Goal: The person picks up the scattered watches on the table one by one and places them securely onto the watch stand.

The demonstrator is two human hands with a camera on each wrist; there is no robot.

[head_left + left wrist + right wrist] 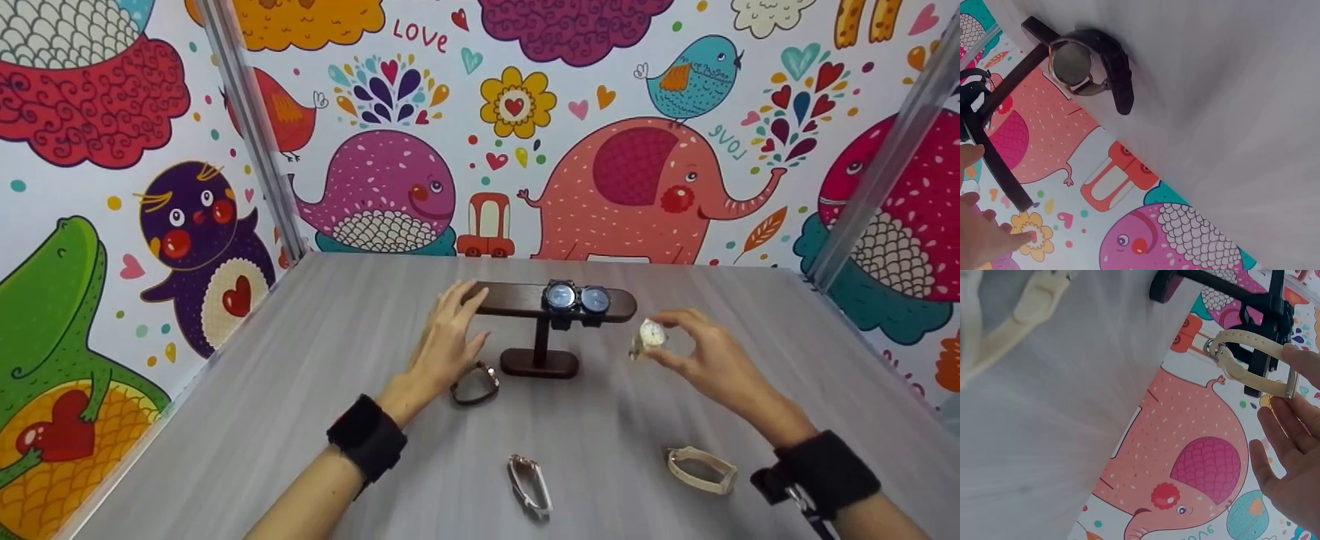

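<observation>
left hand [444,339] spread beside stand [510,299] | right hand [712,354] pinches cream watch [652,334] | stand: two dark watches [561,295]

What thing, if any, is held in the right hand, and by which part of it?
The right hand pinches a pale-strapped watch by the edges of its case.

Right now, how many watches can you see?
6: a black watch and a second black watch on the display stand; a cream-strapped watch in the right hand; a dark-strapped watch, a white-strapped watch and a beige-strapped watch on the table.
</observation>
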